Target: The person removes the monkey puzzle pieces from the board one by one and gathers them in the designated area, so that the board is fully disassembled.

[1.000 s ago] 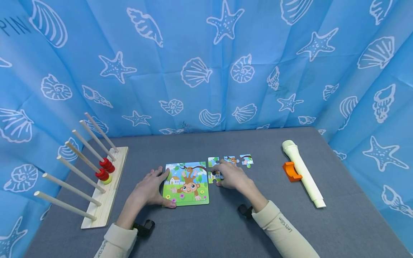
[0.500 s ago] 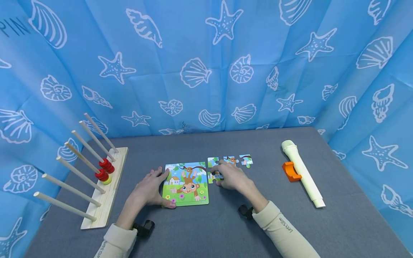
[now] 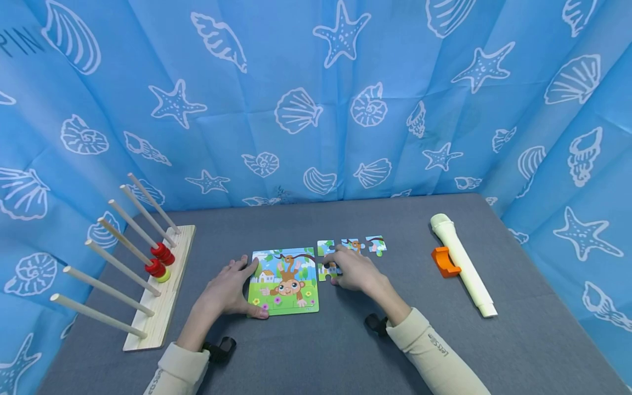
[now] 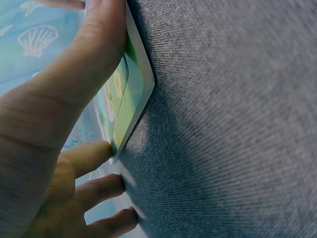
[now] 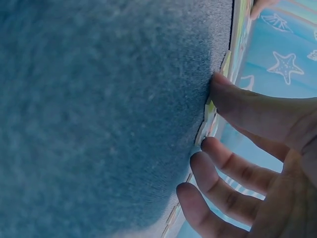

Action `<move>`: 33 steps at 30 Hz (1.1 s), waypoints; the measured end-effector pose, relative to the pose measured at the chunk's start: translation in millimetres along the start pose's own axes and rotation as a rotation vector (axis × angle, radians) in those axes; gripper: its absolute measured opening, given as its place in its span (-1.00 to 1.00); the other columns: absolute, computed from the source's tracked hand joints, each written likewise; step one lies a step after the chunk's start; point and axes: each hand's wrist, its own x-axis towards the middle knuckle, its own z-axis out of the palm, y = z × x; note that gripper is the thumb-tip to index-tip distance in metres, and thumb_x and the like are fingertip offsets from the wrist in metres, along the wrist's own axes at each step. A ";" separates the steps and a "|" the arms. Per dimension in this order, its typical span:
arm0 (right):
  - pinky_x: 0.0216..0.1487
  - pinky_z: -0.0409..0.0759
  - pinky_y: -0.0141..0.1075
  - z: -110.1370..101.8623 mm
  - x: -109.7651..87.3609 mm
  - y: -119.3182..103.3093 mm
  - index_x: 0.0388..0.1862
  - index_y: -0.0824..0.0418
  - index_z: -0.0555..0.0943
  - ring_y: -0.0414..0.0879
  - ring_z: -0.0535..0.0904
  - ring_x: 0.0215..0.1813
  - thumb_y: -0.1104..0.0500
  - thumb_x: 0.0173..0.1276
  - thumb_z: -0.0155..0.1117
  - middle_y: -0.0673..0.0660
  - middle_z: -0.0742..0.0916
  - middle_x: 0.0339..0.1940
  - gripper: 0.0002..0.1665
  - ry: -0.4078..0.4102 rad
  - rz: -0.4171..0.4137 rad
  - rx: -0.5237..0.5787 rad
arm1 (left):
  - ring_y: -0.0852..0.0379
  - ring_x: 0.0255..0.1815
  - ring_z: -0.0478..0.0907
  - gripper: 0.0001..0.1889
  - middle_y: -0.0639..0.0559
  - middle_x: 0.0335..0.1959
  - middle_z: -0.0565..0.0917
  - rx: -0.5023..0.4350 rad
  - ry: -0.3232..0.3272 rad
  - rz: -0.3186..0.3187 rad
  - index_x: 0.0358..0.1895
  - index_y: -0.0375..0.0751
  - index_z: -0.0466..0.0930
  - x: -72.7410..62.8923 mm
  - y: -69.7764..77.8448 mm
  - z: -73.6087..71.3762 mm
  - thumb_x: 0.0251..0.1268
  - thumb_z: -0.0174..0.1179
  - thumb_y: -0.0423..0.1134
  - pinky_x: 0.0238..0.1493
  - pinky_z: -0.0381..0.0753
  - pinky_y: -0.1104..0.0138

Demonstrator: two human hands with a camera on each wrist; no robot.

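A square puzzle board (image 3: 283, 281) with a hanging monkey picture lies flat on the grey table. My left hand (image 3: 224, 288) rests at its left side, thumb on the near edge and index finger at the far left corner. In the left wrist view the thumb (image 4: 106, 34) lies over the board's edge, the other fingers spread loosely. Right of the board lie several loose puzzle pieces (image 3: 376, 244). My right hand (image 3: 354, 270) rests over some of them and partly hides them; its thumb (image 5: 228, 94) touches a house piece (image 3: 326, 271), and the pieces lie flat.
On the left stands a wooden peg rack (image 3: 165, 296) with red rings (image 3: 163, 252) and a yellow ring (image 3: 164, 275). A cream toy microphone (image 3: 464, 263) lies at the right, against an orange curved block (image 3: 445, 262). Behind the table hangs a blue shell-print curtain (image 3: 276, 66).
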 end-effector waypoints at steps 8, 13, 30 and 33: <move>0.14 0.62 0.23 -2.7 -1.8 -7.4 0.25 0.04 0.68 0.18 0.58 0.31 0.15 0.26 0.55 0.25 0.61 0.34 -0.45 0.010 -0.015 0.031 | -0.54 0.60 0.08 0.34 -0.40 0.62 0.14 -0.002 -0.002 0.000 0.61 -0.19 0.17 0.2 -0.9 0.0 -0.31 0.63 0.33 0.31 0.29 -0.51; -0.06 0.64 0.04 -2.4 1.3 -18.8 0.25 0.08 0.68 0.07 0.63 0.00 0.12 0.27 0.55 0.20 0.68 0.12 -0.45 0.022 -0.054 0.022 | -0.54 0.59 0.08 0.34 -0.41 0.62 0.14 0.005 -0.003 0.004 0.61 -0.19 0.17 0.5 -1.1 0.1 -0.30 0.63 0.34 0.32 0.29 -0.50; -0.31 0.59 -0.15 11.6 13.0 -58.2 0.20 0.02 0.69 -0.05 0.57 -0.14 0.08 0.30 0.52 0.12 0.67 0.06 -0.52 -0.017 -0.172 -0.017 | -0.56 0.59 0.06 0.33 -0.41 0.63 0.12 0.006 -0.024 0.000 0.62 -0.18 0.15 1.0 -1.0 -1.5 -0.27 0.60 0.36 0.31 0.29 -0.51; -0.38 0.48 -0.27 15.1 15.0 -64.3 0.19 0.01 0.70 -0.10 0.51 -0.22 0.06 0.29 0.53 0.09 0.66 -0.02 -0.52 -0.022 -0.183 -0.028 | -0.56 0.59 0.07 0.33 -0.42 0.62 0.12 0.010 -0.019 0.008 0.61 -0.19 0.15 0.8 -1.3 -1.4 -0.27 0.60 0.37 0.31 0.30 -0.50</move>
